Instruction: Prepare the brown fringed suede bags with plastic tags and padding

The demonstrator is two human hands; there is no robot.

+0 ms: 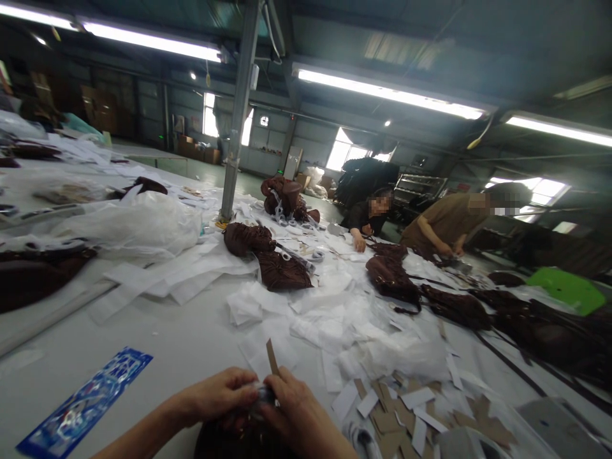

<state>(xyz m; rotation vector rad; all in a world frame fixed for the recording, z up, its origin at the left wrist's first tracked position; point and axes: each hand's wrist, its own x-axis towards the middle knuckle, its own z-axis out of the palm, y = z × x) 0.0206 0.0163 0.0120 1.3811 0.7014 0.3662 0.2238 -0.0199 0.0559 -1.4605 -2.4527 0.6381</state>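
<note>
My left hand (217, 396) and my right hand (295, 408) meet at the bottom edge of the view, fingers pinched together over a dark brown garment (229, 440) that lies under them. Between the fingertips sits a small pale object I cannot make out, and a narrow strip of brown cardboard (272, 357) sticks up from the right hand's grip. Both hands are closed.
A long white table (182, 338) is strewn with white paper strips (335, 331), cardboard pieces (396, 421) and brown garments (282, 268). A blue printed packet (86, 403) lies at the left. Two other people (444, 223) work at the far right. A metal post (236, 115) stands behind.
</note>
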